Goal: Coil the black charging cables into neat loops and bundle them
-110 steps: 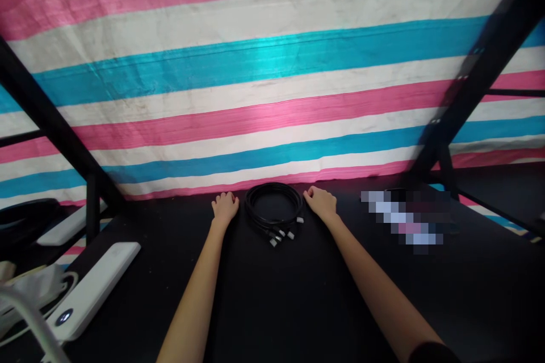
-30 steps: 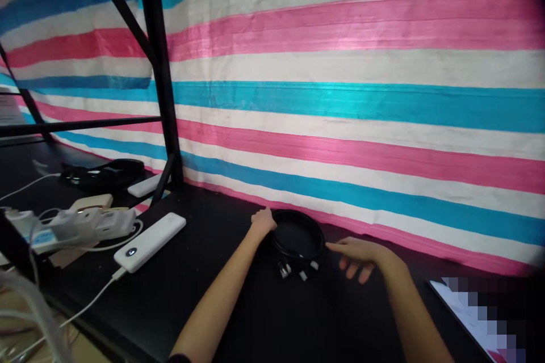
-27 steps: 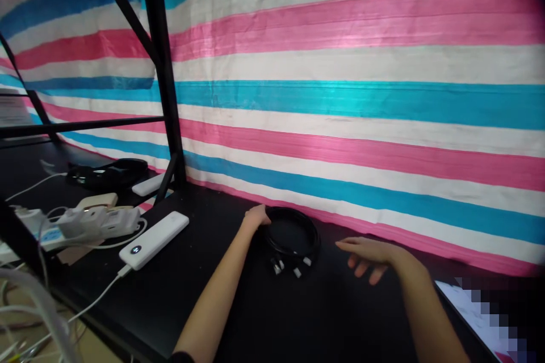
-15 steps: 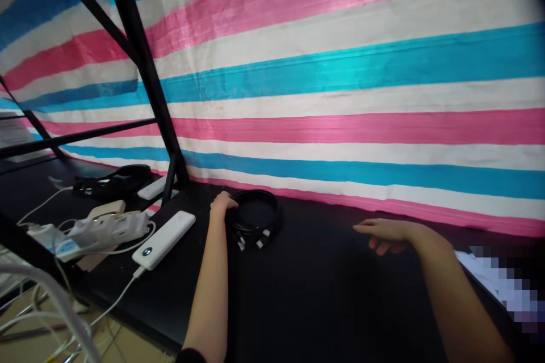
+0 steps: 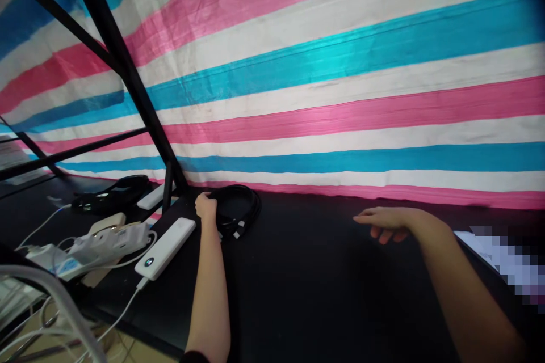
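At the back left of the black tabletop, my left hand (image 5: 205, 206) is closed on the left side of a coiled black cable (image 5: 254, 204). The loops lie on the table, and light-coloured connector ends show at the near side of the coil. My right hand (image 5: 389, 223) is held over the table to the right, palm turned down. Its index finger points left while the other fingers curl loosely, and nothing is in it. A white power bank (image 5: 168, 247) with a small round display lies left of my left forearm, a white cable plugged into its near end.
A white power strip (image 5: 102, 241) with plugs and cords sits at the left. Behind it are a black cable bundle (image 5: 113, 193) and another white block (image 5: 152, 197). A black metal frame post (image 5: 140, 93) stands before the striped sheet (image 5: 340, 108). Papers (image 5: 477, 247) lie at the right.
My left hand has moved left, and the coiled cable has slid left along the table with it. The right hand keeps nearly the same pose. The camera view has tilted slightly.
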`<state>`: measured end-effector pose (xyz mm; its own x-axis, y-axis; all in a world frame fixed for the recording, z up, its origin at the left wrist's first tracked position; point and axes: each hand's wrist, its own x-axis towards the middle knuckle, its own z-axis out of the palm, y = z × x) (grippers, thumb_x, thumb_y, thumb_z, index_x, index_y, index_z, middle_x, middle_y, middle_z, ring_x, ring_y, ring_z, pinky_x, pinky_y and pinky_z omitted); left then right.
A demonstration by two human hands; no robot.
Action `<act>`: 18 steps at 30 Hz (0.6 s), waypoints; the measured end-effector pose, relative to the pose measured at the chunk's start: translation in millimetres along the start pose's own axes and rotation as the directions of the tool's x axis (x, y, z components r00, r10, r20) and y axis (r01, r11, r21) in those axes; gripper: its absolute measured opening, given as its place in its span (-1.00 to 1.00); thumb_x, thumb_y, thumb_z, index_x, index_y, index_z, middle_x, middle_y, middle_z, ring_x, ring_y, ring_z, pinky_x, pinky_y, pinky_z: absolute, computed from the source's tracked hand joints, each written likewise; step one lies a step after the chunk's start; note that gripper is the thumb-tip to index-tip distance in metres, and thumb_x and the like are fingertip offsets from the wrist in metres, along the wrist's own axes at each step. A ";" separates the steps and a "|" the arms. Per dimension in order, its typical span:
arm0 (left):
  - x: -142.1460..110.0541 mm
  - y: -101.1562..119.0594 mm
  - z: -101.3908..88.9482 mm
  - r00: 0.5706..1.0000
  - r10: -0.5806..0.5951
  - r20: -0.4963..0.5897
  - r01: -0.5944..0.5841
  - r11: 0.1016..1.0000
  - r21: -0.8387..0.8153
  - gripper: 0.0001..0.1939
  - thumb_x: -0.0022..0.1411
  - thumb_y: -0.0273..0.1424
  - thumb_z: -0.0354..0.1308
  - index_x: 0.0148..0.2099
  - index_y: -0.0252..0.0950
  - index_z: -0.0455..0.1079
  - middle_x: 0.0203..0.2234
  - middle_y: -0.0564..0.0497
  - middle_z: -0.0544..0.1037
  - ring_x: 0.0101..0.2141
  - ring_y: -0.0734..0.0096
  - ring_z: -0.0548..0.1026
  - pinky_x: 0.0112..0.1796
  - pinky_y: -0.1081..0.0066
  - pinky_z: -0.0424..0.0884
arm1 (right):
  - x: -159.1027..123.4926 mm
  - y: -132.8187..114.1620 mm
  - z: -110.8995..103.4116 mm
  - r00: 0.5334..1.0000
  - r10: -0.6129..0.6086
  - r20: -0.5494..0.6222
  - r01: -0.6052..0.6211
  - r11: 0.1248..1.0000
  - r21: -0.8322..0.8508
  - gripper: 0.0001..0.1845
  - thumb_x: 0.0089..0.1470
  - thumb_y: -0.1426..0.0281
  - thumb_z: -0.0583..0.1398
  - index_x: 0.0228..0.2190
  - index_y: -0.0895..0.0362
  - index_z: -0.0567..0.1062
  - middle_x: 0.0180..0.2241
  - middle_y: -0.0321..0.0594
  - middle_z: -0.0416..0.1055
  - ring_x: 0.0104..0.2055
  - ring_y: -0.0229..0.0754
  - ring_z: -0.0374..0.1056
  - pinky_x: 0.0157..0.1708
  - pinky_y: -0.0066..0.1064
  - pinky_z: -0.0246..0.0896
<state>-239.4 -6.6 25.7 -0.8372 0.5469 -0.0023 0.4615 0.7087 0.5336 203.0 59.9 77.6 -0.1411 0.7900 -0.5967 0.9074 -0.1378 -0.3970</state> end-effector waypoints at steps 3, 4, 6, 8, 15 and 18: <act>1.2 3.7 -5.8 0.999 0.016 0.034 -0.017 1.000 0.027 -0.61 0.23 -0.28 0.12 0.07 -0.30 0.29 -0.04 -0.11 0.40 -0.09 0.25 0.43 -0.12 0.19 0.43 | -1.6 -0.4 -0.5 1.000 -0.019 0.013 0.019 1.000 -0.001 -0.53 0.07 0.09 0.10 -0.08 0.11 0.36 -0.33 -0.11 0.50 -0.34 -0.15 0.47 -0.50 -0.46 0.20; 1.3 6.5 -8.7 0.998 0.022 0.050 -0.024 0.999 0.042 -0.61 0.23 -0.28 0.12 0.07 -0.30 0.29 -0.04 -0.11 0.40 -0.08 0.25 0.42 -0.12 0.18 0.43 | -2.8 -1.2 -0.4 1.000 -0.022 0.016 0.022 1.000 0.000 -0.54 0.07 0.09 0.11 -0.08 0.11 0.37 -0.33 -0.11 0.50 -0.33 -0.14 0.47 -0.50 -0.45 0.20; 0.3 15.8 -14.9 0.996 0.029 0.080 -0.035 0.996 0.086 -0.61 0.23 -0.27 0.12 0.07 -0.30 0.29 -0.02 -0.11 0.39 -0.06 0.23 0.41 -0.09 0.15 0.41 | -5.4 -3.4 0.0 1.000 -0.023 0.018 0.024 1.000 -0.007 -0.55 0.07 0.12 0.11 -0.08 0.12 0.37 -0.32 -0.10 0.50 -0.32 -0.14 0.47 -0.48 -0.44 0.21; -3.5 30.0 -19.8 0.994 0.048 0.102 -0.061 0.989 0.132 -0.57 0.23 -0.24 0.10 0.10 -0.29 0.27 0.04 -0.13 0.35 0.00 0.18 0.37 -0.02 0.07 0.35 | -7.6 -5.6 0.5 1.000 -0.020 0.015 0.021 1.000 -0.020 -0.56 0.09 0.13 0.10 -0.08 0.12 0.38 -0.32 -0.10 0.50 -0.31 -0.14 0.47 -0.46 -0.43 0.21; -46.3 87.1 5.1 0.906 0.202 0.372 -0.284 0.941 0.182 -0.47 0.10 -0.06 0.18 -0.02 -0.34 0.38 -0.05 -0.14 0.46 -0.03 0.17 0.41 -0.02 0.16 0.35 | -9.3 -8.3 0.8 0.999 -0.048 0.024 0.049 0.998 -0.041 -0.55 0.06 0.10 0.11 -0.10 0.11 0.39 -0.32 -0.11 0.50 -0.31 -0.14 0.47 -0.43 -0.41 0.22; -64.1 97.0 24.3 0.887 0.172 0.428 -0.287 0.932 0.221 -0.59 0.20 -0.21 0.14 0.02 -0.34 0.33 -0.05 -0.13 0.43 -0.08 0.24 0.43 -0.07 0.13 0.39 | -11.2 -8.5 0.3 0.998 -0.062 0.020 0.063 0.997 -0.046 -0.51 0.03 0.08 0.12 -0.08 0.10 0.38 -0.31 -0.11 0.50 -0.30 -0.14 0.47 -0.43 -0.42 0.22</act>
<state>-133.8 37.9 57.0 -0.5378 0.7980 -0.2719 0.7356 0.6017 0.3112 196.7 52.0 87.4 -0.2051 0.7851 -0.5844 0.9139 -0.0601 -0.4015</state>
